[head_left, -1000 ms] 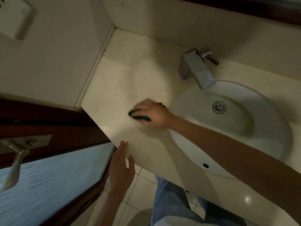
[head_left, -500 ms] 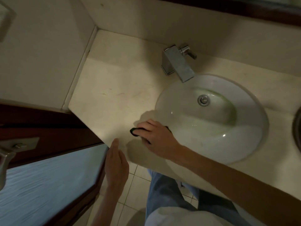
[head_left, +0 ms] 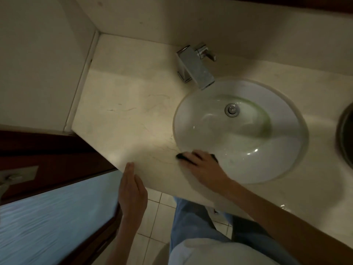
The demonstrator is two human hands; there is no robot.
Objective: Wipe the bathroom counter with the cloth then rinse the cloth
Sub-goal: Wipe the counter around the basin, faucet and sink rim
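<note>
A dark cloth (head_left: 183,157) lies on the cream marble counter (head_left: 126,119), at the near-left rim of the round white sink (head_left: 282,165). My right hand (head_left: 204,169) presses flat on the cloth and hides most of it; only dark edges show at the fingertips. My left hand (head_left: 131,190) rests against the counter's front edge with fingers straight and together, holding nothing. A chrome square tap (head_left: 194,68) stands behind the basin.
Cream walls close the counter at the left and back. A dark wooden door with a frosted glass panel (head_left: 47,222) and a metal handle (head_left: 9,178) is at the lower left. A dark round object (head_left: 346,134) sits at the right edge. Tiled floor lies below.
My right hand has slid the cloth from the middle of the counter toward the front edge and along the sink's rim. My left hand stays on the counter's edge.
</note>
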